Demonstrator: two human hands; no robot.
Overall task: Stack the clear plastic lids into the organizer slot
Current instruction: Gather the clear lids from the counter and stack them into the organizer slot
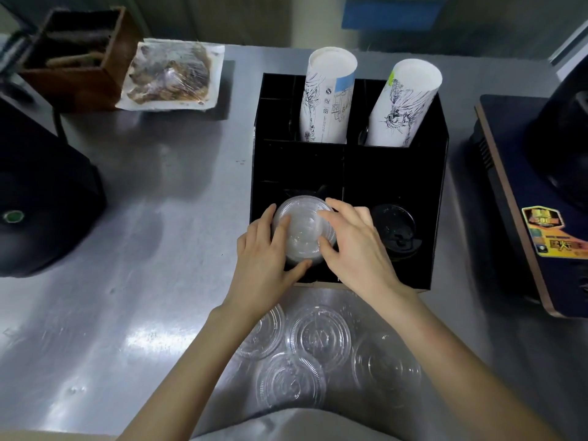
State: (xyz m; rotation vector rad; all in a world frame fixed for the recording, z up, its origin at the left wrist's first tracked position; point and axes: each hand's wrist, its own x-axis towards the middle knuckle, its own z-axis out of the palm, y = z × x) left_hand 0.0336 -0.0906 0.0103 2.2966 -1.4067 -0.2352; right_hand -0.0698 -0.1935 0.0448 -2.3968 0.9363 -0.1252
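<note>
A stack of clear plastic lids [302, 229] sits in the front left slot of the black organizer [394, 173]. My left hand [265, 259] grips the stack from the left, thumb under its near edge. My right hand [356, 246] holds it from the right with fingers resting on top. Several loose clear lids [319, 337] lie flat on the steel counter just in front of the organizer, between my forearms; one [386, 367] lies to the right, another [289, 381] nearest me.
Black lids [394, 229] fill the organizer's front right slot. Two stacks of printed paper cups [329, 97] lean in its back slots. A dark machine [541, 198] stands right, a black appliance [41, 198] left, a wooden box [79, 55] and wrapped tray [170, 78] at the back left.
</note>
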